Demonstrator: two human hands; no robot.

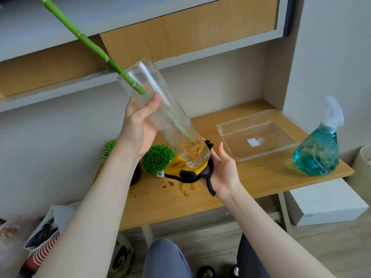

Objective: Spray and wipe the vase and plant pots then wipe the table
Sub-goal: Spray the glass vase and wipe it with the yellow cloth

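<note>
A tall clear glass vase [160, 109] is tilted in the air above the wooden table [251, 179], its mouth toward the upper left. A green bamboo stalk [80, 36] sticks out of it, with orange roots at the vase's bottom. My left hand [140, 125] grips the vase around its middle. My right hand [222, 171] presses a yellow cloth with black trim [180, 167] against the vase's base. Two small green plant pots [157, 159] stand on the table behind my left forearm. A blue spray bottle [319, 149] stands at the table's right end.
An empty clear plastic tub [224, 135] sits on the table between the vase and the spray bottle. Brown drip stains [180, 187] mark the tabletop below the cloth. Shelves hang above. Bags [40, 237] lie on the floor left; a white box [325, 205] sits right.
</note>
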